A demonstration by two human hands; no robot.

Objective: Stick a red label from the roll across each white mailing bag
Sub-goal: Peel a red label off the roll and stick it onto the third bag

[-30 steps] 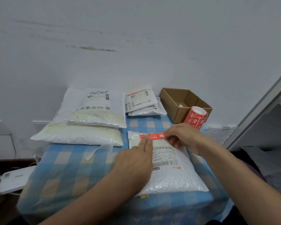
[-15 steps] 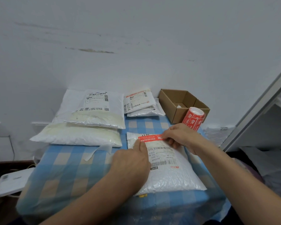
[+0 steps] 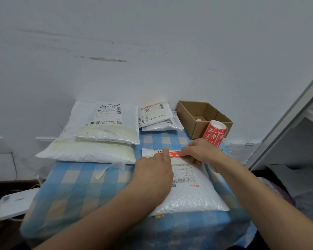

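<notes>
Red paper label strip (image 3: 175, 153) lies across the top edge of the near white bubble mailing bag (image 3: 193, 195), centre of frame, just above its printed shipping slip.

Left hand (image 3: 153, 171): index finger straight, tip pressing the strip's left part down. The back of the hand faces the camera and the other fingers are hidden, so I can't tell how they lie. It also covers the bag's left side and part of the slip.

Right hand (image 3: 200, 152): fingers curled, pinching the strip's right end. That end is covered, so stuck or lifted is unclear. Print on strip and slip is too small to read.

Roll of red labels (image 3: 215, 133) is right of centre, behind the right hand, base hidden. It is touching or just in front of the open brown cardboard box (image 3: 192, 112); can't tell which. Something white sits in the box, not identifiable.

At upper left of the blue-checked cloth counter (image 3: 76, 188) are two large white mailing bags (image 3: 90, 152), stacked. Two smaller white bags (image 3: 155, 117) are between them and the box. A thin translucent paper scrap (image 3: 112, 167) pokes out beside the lower large bag. Flat white device (image 3: 14, 202) at lower left, off the counter, blurred.
</notes>
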